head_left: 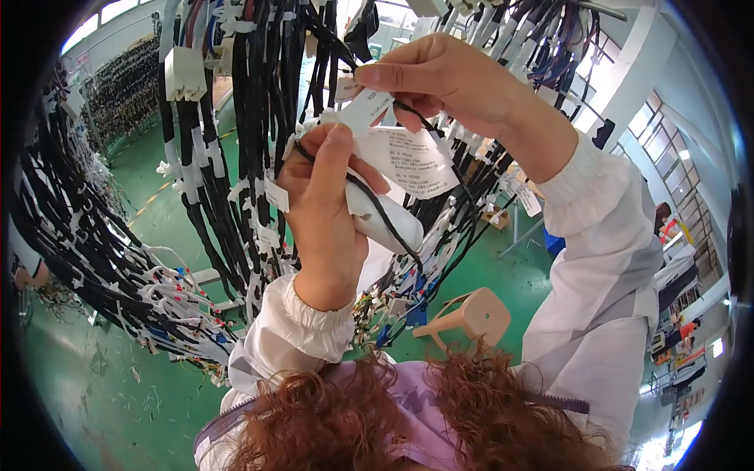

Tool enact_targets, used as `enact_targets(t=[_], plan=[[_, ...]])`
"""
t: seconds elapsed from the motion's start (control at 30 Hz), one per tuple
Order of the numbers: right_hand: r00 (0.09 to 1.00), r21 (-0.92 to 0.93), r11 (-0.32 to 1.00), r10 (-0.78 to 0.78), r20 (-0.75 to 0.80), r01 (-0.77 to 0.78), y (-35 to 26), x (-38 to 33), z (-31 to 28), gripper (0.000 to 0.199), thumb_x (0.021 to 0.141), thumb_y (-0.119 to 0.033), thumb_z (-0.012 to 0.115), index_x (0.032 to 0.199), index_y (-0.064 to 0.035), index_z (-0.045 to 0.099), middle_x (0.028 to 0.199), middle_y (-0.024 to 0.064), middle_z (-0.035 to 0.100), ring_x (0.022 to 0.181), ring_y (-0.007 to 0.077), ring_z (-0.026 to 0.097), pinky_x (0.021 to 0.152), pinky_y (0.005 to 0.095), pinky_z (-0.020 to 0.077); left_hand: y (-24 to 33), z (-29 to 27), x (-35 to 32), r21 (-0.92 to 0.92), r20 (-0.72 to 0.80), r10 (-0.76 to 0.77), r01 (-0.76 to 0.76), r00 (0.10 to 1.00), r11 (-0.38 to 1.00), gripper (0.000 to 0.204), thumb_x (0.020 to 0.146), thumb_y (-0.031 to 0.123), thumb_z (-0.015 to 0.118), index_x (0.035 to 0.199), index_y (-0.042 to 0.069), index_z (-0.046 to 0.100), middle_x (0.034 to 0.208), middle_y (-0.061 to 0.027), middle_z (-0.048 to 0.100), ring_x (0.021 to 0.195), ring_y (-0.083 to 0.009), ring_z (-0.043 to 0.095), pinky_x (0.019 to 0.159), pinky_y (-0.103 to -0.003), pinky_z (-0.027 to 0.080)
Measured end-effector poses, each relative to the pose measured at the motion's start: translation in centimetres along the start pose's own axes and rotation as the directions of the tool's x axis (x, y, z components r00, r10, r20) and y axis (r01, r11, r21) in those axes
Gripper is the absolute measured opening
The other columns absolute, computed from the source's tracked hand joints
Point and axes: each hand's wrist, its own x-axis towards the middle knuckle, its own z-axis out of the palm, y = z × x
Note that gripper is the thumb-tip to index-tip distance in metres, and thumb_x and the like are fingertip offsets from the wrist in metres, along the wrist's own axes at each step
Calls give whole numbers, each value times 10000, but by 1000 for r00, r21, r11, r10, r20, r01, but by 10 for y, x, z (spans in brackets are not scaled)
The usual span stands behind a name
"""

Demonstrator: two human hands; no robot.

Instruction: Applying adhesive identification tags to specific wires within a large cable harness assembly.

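Gripping a white cylindrical connector [385, 220] in curled left hand [326, 208], thumb pressed over thin black wire [393, 228] running down it. Right hand [448, 78] pinching white paper tag [365, 108] above larger printed label [412, 161], amid hanging black wire harnesses [259, 94]. Risk: tag tearing if tugged, or wire snagging on neighbouring bundles.
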Motion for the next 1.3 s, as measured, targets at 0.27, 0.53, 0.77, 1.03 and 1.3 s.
enact_targets(t=[0.27, 0.53, 0.77, 1.03, 1.3], plan=[[989, -95, 994, -61, -133, 49, 1, -6, 12, 280, 844, -267, 608, 876, 5, 670, 572, 17, 558, 437, 35, 434, 427, 181, 299, 0, -2, -1, -19, 20, -20, 21, 1000, 1000, 147, 850, 161, 583, 872, 21, 545, 676, -22, 535, 469, -95, 520, 425, -216, 392], [939, -468, 881, -221, -264, 76, 5, -7, 22, 301, 809, -308, 641, 720, -23, 601, 574, -24, 487, 503, 30, 381, 457, 211, 301, 0, 1, -2, -26, 28, -16, 16, 999, 1000, 153, 854, 166, 579, 878, 18, 552, 646, -33, 544, 455, -95, 512, 422, -210, 390], [944, -470, 879, -217, -248, 78, 5, -8, 24, 373, 764, -352, 675, 666, -26, 520, 565, -40, 349, 550, 57, 313, 492, 237, 269, -3, -3, -1, -44, 122, 4, 2, 993, 999, 190, 869, 189, 566, 917, 6, 568, 646, -54, 582, 449, -88, 506, 414, -200, 376], [970, -309, 939, -199, -138, 149, 9, -6, 27, 283, 740, -278, 702, 732, -28, 569, 564, -39, 430, 497, 58, 361, 478, 238, 287, -5, -1, -5, 72, 113, -17, 9, 993, 997, 201, 864, 187, 577, 934, 0, 590, 644, -36, 585, 451, -81, 522, 364, -190, 322], [993, -271, 956, 121, 12, -113, 5, 3, 6, 250, 735, -306, 719, 709, -76, 626, 535, -71, 431, 442, 20, 305, 420, 227, 204, -8, -41, -42, 433, 174, -351, 249, 920, 866, 147, 844, 149, 605, 894, 12, 624, 636, -17, 599, 492, -56, 545, 393, -166, 337]])
